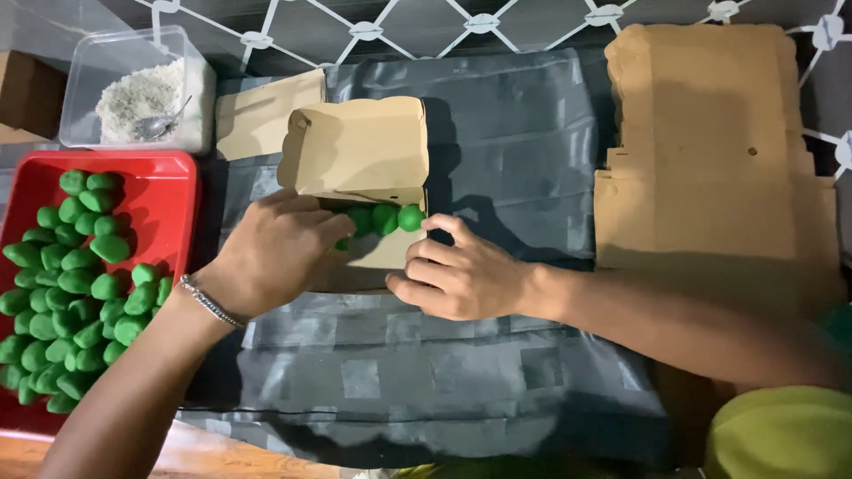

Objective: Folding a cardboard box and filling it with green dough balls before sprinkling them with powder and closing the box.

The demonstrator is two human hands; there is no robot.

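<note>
Three green balls (384,218) sit in a row inside one open cardboard box (359,155) near the middle. One red tray (169,191) at nine o'clock holds several dozen more green balls (67,293), too heaped for an exact count. One clear plastic tub (133,89) at ten o'clock holds white shreds and one metal spoon (160,124). One stack of flat box blanks (710,160) lies at two o'clock, its number hidden, and one single flat blank (262,111) at eleven o'clock.

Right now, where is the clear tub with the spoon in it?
In the head view, the clear tub sits at the far left, just behind the red tray of green balls.
</note>
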